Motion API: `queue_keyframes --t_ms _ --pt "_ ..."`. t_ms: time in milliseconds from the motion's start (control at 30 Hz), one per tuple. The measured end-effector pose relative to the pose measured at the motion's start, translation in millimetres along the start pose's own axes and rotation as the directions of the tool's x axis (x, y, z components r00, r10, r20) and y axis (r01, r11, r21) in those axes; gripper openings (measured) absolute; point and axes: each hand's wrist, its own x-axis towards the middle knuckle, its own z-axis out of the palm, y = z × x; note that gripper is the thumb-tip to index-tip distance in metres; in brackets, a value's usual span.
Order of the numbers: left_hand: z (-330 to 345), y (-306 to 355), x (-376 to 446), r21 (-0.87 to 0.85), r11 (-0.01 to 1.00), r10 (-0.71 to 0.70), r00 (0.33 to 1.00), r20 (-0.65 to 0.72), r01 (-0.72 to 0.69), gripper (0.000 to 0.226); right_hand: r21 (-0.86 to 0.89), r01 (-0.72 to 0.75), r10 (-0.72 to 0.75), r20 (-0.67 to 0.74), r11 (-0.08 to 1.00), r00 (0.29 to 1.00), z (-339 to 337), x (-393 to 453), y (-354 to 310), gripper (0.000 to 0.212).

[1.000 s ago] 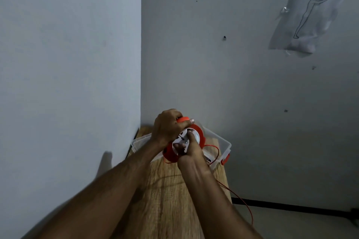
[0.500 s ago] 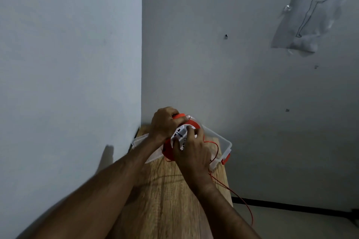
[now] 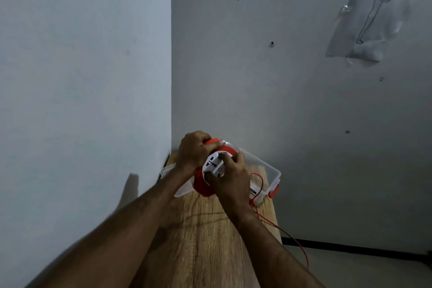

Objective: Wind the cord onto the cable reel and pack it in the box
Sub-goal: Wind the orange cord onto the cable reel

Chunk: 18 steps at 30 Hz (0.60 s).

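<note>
An orange cable reel (image 3: 203, 185) with a white socket face (image 3: 213, 164) is held above the near edge of a clear plastic box (image 3: 268, 172). My left hand (image 3: 192, 151) grips the reel's orange handle at the top. My right hand (image 3: 230, 176) grips the white centre of the reel, fingers curled over it. A thin orange cord (image 3: 284, 235) loops from the reel past my right wrist and drops off the table's right edge toward the floor. The box has an orange latch (image 3: 274, 192) on its right end.
The box stands at the far end of a narrow wooden table (image 3: 210, 241) pushed into a corner between two grey walls. A drawing on paper (image 3: 371, 16) hangs on the right wall. Floor with a dark skirting strip lies to the right.
My right hand has turned round the reel's white face, from below it to its right side. The left hand keeps its grip on the handle.
</note>
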Motion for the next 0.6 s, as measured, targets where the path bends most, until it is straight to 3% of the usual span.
queue_keyframes --t_ms 167,367,467,533,600 --pt "-4 2 1 0.034 0.999 0.027 1.0 0.0 -0.027 0.046 0.271 -0.168 0.19 -0.055 0.948 0.98 7 -4 -7 0.059" --pt "-7 1 1 0.069 0.997 0.027 1.0 -0.013 -0.026 0.046 0.481 -0.352 0.459 -0.121 0.803 0.88 18 -4 -27 0.062" --pt "-9 1 -1 0.081 0.997 0.018 1.0 -0.013 -0.017 0.047 0.592 -0.496 0.627 -0.021 0.635 0.779 28 -3 -31 0.062" --pt "-7 2 -4 0.079 0.997 0.012 0.999 -0.03 -0.01 0.046 0.624 -0.608 0.76 0.034 0.491 0.649 29 2 -35 0.059" --pt "-4 3 -8 0.083 0.996 0.017 0.999 -0.04 -0.014 0.045 0.741 -0.655 0.831 0.263 0.152 0.491 32 13 -37 0.054"
